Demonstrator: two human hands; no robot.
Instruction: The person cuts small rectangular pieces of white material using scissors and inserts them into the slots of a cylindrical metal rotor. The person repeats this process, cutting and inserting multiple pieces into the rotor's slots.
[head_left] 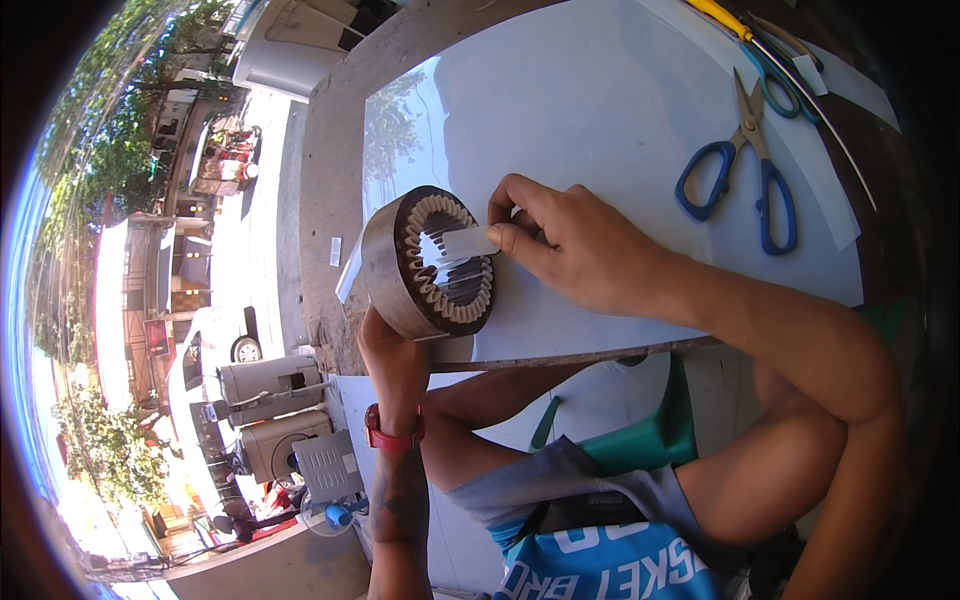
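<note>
A ring-shaped metal motor stator core [388, 262] stands on its edge at the near left of the table, its bore turned toward my right hand. Folded cream paper liners [428, 290] sit in the slots around its inner rim. My left hand [392, 365] grips the core from below and behind; most of its fingers are hidden by the core. Between the thumb and forefinger of my right hand [590, 245] is a small white paper strip [465, 243], whose far end reaches into the bore.
Blue-handled scissors [748, 130] lie partly spread on the pale sheet [600, 110] covering the table. Beyond them are teal-handled scissors [780, 85] and a yellow-handled screwdriver [720, 15]. A small white scrap [335, 250] lies left of the core. The table's front edge runs above my legs.
</note>
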